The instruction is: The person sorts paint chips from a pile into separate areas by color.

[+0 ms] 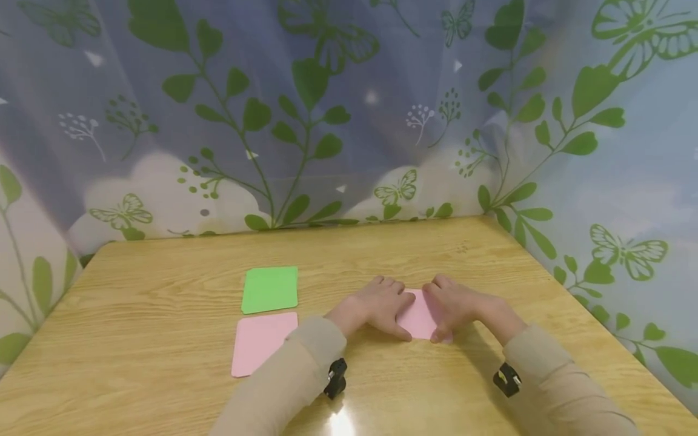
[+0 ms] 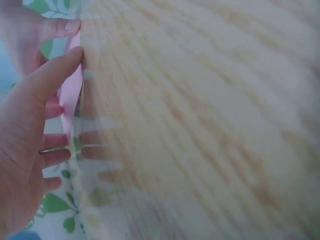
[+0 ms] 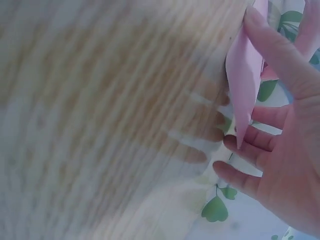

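Between the two hands lies a thin pink sheet point(image 1: 420, 316) on the wooden table, bowed up off the wood in the right wrist view. My left hand point(image 1: 384, 307) holds its left side, thumb at the near edge and fingers spread farther back. On the opposite side my right hand point(image 1: 455, 306) grips the sheet, its thumb at the near corner. In the right wrist view, the pink sheet point(image 3: 244, 80) sits between thumb and curled fingers. Part of it is hidden under the hands.
Left of the hands, a green square with rounded corners point(image 1: 270, 289) lies behind a pink square point(image 1: 260, 342), which the left sleeve point(image 1: 289, 369) partly covers. A leaf-and-butterfly printed curtain point(image 1: 349, 121) hangs along the back and right of the table point(image 1: 136, 315).
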Available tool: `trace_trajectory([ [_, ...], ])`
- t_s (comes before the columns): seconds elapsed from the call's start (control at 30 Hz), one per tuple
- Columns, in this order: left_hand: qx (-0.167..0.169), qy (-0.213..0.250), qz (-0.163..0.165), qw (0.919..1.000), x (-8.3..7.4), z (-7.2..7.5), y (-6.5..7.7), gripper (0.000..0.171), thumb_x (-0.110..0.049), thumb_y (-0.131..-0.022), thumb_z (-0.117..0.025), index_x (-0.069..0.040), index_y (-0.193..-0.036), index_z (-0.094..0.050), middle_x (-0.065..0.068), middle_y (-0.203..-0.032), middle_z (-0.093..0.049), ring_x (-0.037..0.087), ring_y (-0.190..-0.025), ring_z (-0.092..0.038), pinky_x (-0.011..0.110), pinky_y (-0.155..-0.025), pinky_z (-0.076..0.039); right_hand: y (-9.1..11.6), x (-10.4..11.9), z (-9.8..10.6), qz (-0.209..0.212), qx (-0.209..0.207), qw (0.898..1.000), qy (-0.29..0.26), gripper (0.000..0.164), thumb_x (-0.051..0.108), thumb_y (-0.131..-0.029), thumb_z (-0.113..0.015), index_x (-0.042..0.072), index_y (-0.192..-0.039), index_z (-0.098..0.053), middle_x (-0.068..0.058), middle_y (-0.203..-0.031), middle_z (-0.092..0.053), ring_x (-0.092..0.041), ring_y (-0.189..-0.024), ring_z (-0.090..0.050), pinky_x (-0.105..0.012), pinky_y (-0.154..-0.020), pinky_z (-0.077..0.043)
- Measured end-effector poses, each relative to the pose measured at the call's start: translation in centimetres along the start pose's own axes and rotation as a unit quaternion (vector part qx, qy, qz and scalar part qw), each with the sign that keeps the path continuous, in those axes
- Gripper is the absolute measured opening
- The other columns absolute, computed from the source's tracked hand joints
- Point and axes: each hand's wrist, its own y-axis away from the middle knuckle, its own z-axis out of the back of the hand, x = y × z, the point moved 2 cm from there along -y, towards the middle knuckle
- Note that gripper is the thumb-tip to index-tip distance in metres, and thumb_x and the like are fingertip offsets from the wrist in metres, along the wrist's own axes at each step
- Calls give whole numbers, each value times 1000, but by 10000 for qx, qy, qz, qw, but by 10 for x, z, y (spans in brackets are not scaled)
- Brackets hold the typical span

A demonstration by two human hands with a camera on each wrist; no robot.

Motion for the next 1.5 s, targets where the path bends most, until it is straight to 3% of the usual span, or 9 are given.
trace_trajectory([
  [0.3,-12,-156,143,9998,0,-1,2,78,-72,-72,-56,-19,-129,-48,1,-113,-51,18,-110,-45,43,-101,-30,-3,10,4,338,-151,9991,199,82,48,-58,-82,0,-116,-48,-9,-101,-44,-20,-87,-43,-37,-75,-44],
  [0.63,-18,-325,191,9993,-3,0,4,82,-70,-73,-54,-13,-133,-47,4,-116,-55,22,-115,-46,48,-104,-27,-2,16,7,194,88,9993,308,107,59,-57,-78,-5,-134,-39,-12,-114,-44,-26,-103,-41,-45,-89,-38],
  [0.93,-113,-296,245,9992,1,-1,5,80,-69,-74,-54,-14,-131,-49,4,-114,-55,22,-114,-46,51,-103,-26,-2,23,6,375,-215,9962,753,95,51,-60,-75,-4,-131,-42,-13,-115,-47,-28,-105,-43,-46,-87,-40],
  [1.2,-45,-418,338,9985,10,0,12,93,-76,-72,-50,-16,-141,-37,6,-128,-48,23,-122,-41,53,-105,-22,-4,23,7,571,-588,9948,607,97,48,-59,-75,-6,-132,-39,-19,-124,-44,-35,-113,-43,-50,-93,-40],
  [1.5,-363,-536,416,9970,31,0,34,96,-75,-69,-54,-15,-140,-37,8,-126,-46,24,-121,-39,52,-104,-22,-20,37,17,633,-750,9946,342,97,48,-63,-74,-1,-137,-36,-18,-132,-39,-35,-120,-38,-53,-95,-37],
])
